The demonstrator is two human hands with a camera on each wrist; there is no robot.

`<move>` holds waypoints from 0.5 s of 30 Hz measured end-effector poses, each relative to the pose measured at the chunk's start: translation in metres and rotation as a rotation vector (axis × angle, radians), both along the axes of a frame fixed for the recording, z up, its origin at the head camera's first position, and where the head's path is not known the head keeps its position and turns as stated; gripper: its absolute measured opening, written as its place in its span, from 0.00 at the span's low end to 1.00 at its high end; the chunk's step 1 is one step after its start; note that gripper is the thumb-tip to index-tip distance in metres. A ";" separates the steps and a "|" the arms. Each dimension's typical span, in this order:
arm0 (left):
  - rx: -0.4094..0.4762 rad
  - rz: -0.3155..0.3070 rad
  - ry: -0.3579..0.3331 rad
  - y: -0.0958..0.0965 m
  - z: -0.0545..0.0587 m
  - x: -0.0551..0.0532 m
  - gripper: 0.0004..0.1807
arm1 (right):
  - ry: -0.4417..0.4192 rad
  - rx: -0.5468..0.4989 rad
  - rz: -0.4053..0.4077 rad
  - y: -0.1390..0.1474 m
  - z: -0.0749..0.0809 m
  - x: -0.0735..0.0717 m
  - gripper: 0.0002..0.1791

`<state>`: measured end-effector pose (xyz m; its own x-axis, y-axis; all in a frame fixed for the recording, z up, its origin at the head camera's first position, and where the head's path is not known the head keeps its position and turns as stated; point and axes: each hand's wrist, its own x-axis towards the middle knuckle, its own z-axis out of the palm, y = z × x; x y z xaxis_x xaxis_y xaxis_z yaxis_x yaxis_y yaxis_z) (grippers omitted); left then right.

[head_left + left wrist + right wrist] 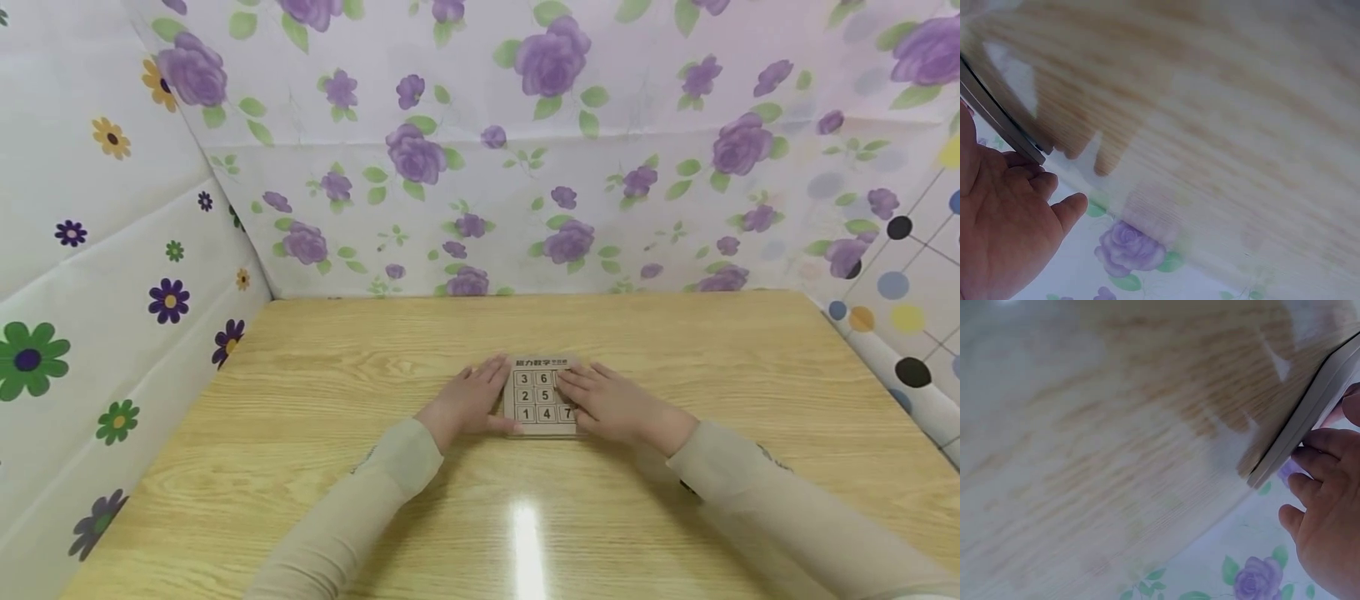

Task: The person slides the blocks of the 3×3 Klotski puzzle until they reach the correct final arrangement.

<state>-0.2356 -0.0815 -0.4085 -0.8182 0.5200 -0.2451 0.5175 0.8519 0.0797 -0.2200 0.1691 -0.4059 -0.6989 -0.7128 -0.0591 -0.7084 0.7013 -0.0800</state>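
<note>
A square number slide puzzle [545, 396] lies flat on the wooden table, its frame printed with dark lettering along the top. Tiles 3, 6, 2, 5, 1, 4 and 7 show in its grid. My left hand [472, 400] rests along the left side, fingers extended upward and thumb at the lower left corner. From the other side my right hand [611, 404] reaches over the right column, its straight fingers covering the upper and middle cells there. In both wrist views only the puzzle's side edge [997, 109] [1310, 412] shows, with fingers against it.
The glossy wood-grain table [360, 333] reaches back to a wall of purple-flowered cloth [465, 167]. Another flowered cloth [90, 350] hangs at the left, and a dotted cloth [900, 317] at the right. Light glares near the table's front.
</note>
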 end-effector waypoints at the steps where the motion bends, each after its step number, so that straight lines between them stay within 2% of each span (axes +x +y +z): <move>1: 0.000 -0.001 0.002 0.000 -0.001 0.000 0.58 | 0.002 0.000 -0.001 0.000 0.000 -0.001 0.28; 9: -0.018 -0.001 0.014 0.001 -0.002 -0.001 0.59 | 0.017 0.010 0.002 0.001 0.000 0.003 0.29; 15: -0.008 -0.006 0.006 -0.001 -0.001 -0.001 0.59 | 0.044 0.014 0.050 0.006 0.000 0.020 0.29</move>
